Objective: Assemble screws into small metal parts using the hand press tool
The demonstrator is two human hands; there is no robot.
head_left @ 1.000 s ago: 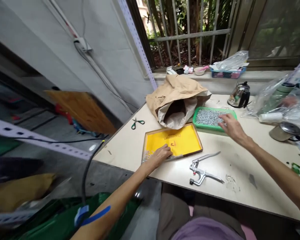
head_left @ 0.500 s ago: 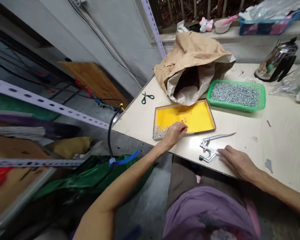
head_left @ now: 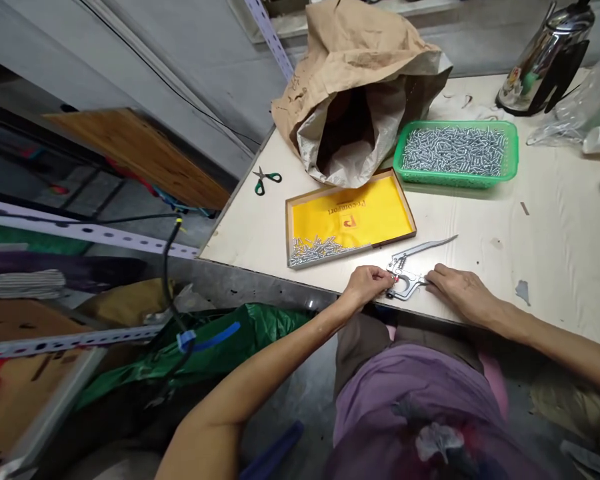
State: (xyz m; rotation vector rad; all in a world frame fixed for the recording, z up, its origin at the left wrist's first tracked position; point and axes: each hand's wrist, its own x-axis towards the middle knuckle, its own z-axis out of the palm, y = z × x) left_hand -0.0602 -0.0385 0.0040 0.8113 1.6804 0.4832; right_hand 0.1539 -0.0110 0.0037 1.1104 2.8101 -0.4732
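Left hand (head_left: pixel 370 283) has moved off the yellow-lined box (head_left: pixel 375 215) to the pliers (head_left: pixel 412 276), front-right of that box on the worktop (head_left: pixel 555 220). Both hands now at the tool. Left fingers pinched together, contents unclear; right hand (head_left: pixel 457 292) gripping lower handle.

L hand (head_left: pixel 365 287) & R hand (head_left: pixel 457 291) face each other, near but apart. L fingers (head_left: pixel 381 274) bent, tips close tog. — can't tell if they meet. R fingers (head_left: pixel 437 275) curled down, knuckles up. L arm (head_left: pixel 280 363) bent at elbow; R forearm (head_left: pixel 555 343) bare — slants in from right.
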